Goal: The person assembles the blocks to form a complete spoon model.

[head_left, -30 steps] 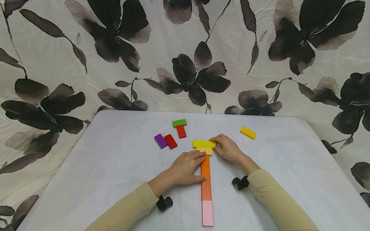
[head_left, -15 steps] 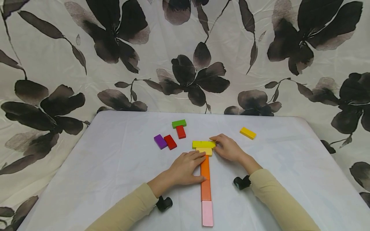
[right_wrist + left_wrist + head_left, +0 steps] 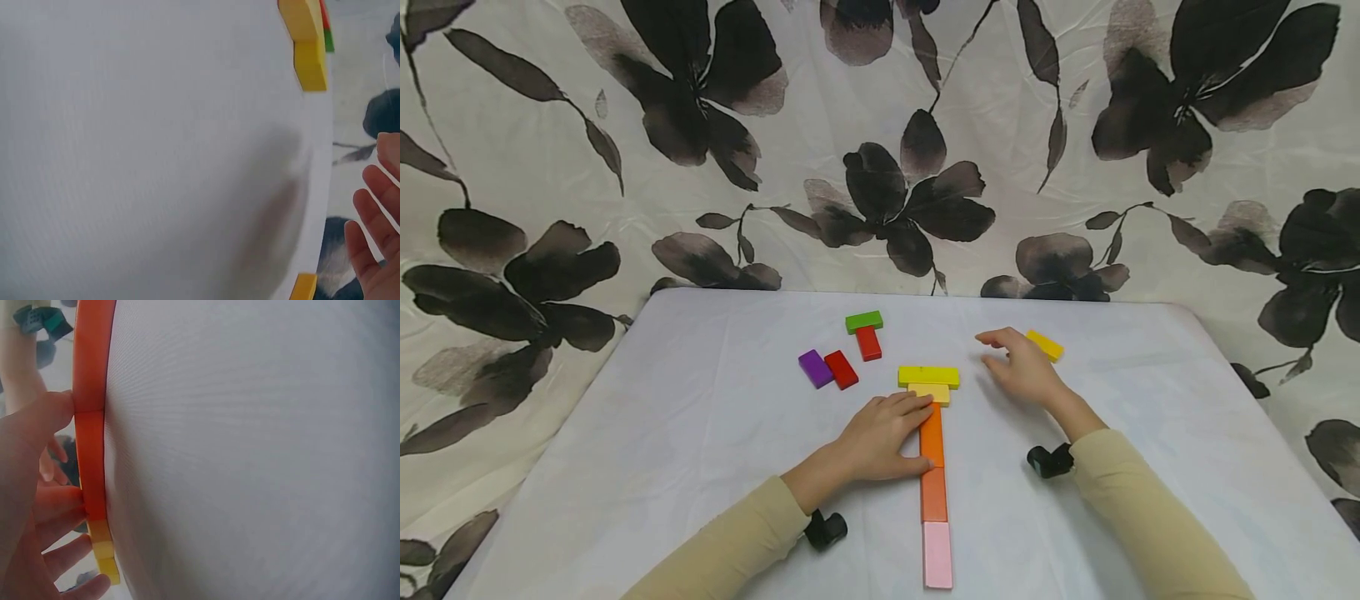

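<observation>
In the head view a row of wooden blocks runs away from the near edge: a pink block [image 3: 937, 554], two orange blocks [image 3: 935, 494], a pale yellow block [image 3: 938, 392] and a yellow block [image 3: 928, 377] lying crosswise at the far end. My left hand [image 3: 880, 437] rests along the row's left side. Its thumb touches the join of the orange blocks, and its fingertips reach the far orange block [image 3: 92, 462] and the pale yellow one. My right hand [image 3: 1024, 367] is raised over the cloth, fingers spread and holding nothing, beside an amber-yellow block [image 3: 1047, 345].
Left of the row's far end lie a purple block [image 3: 816, 368] and a red block [image 3: 841, 369], side by side. Behind them a green block [image 3: 864, 321] lies across another red block [image 3: 868, 343]. A flowered curtain [image 3: 820, 125] hangs behind the white table [image 3: 700, 400].
My right hand has let go of the crosswise yellow block and moved right and away, toward the amber-yellow block. My left hand stays in place on the row.
</observation>
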`<state>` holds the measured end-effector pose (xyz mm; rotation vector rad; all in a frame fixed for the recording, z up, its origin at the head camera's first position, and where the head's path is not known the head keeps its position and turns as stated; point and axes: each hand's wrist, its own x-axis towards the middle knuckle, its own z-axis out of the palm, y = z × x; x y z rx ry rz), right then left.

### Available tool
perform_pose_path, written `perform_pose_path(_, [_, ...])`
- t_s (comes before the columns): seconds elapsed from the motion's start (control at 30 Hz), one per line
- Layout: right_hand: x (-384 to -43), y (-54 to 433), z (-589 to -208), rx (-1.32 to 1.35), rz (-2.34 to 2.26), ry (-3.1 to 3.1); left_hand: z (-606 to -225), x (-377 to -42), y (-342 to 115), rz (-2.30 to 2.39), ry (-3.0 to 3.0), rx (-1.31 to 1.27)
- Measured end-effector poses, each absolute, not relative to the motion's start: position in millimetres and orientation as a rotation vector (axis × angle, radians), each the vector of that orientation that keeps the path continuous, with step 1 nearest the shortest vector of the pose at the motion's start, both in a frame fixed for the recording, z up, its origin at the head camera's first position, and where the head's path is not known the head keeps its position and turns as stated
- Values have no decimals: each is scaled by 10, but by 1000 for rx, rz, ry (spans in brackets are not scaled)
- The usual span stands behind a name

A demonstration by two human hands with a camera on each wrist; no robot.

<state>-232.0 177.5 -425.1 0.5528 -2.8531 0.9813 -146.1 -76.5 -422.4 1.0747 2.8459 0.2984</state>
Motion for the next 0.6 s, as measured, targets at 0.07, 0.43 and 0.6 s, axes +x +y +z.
perform_pose_path(0.07, [-2342,1837,-4239,533,962,-2833,-4226,-1461,-765,300,2847,1074])
perform_pose_path(0.43, [-2435,2187,-4240,364,858,-2808,-4220,-1462,-761,297,2845,1063])
perform_pose_path(0.6, [-2456,2310,-4267,289,837,-2801,-4212,-1460,-764,295,2844,1062])
